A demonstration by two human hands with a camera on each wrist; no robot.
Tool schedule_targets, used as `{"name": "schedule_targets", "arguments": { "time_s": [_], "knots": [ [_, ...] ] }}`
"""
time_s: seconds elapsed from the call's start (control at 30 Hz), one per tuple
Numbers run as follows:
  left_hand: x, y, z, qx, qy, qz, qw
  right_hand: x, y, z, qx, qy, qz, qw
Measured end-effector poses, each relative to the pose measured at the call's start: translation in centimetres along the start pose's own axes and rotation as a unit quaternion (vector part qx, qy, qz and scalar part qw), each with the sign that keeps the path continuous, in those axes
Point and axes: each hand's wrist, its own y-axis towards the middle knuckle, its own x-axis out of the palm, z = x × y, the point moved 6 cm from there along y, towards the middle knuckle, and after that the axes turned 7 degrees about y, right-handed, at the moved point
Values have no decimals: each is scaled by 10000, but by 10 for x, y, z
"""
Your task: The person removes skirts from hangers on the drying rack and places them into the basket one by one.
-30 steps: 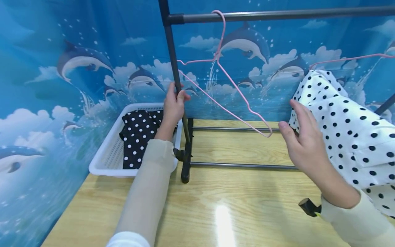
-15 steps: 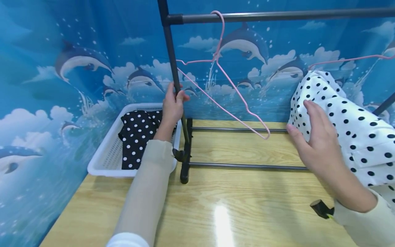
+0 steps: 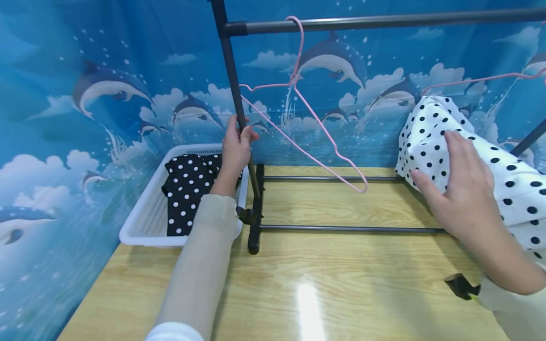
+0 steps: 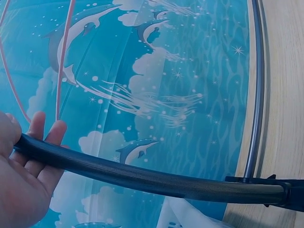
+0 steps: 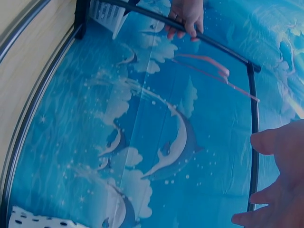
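Observation:
In the head view, my left hand grips the dark left post of a clothes rack. The left wrist view has fingers and thumb either side of that post. My right hand holds nothing, its fingers extended and thumb apart, overlapping a white garment with black dots. That garment hangs at the right below a pink hanger. A bare pink hanger is hooked on the top rail, close to the left post. In the right wrist view, my right hand is spread and free.
A white plastic basket stands left of the rack, with a black garment with white dots inside. Two low bars cross the wooden table. A dolphin-print curtain backs everything.
My right hand has moved right, away from the bare hanger and across the white dotted garment. The left hand stays on the post. The view has shifted slightly.

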Motion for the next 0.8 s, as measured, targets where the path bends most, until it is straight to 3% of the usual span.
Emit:
{"name": "schedule_targets", "arguments": {
  "time_s": [0.23, 0.5, 0.8],
  "knots": [
    [1, 1, -2, 0, -2, 17, 10000, -9, 0, 17, 435, -434, -3, 9981],
    [0, -1, -6, -17, 70, 36, 10000, -16, 7, 30, 675, -775, -141, 9946],
    [1, -6, -10, -101, 79, 8, 9999, -33, 11, 50, 1006, -1269, -11, 9868]
  ]
}}
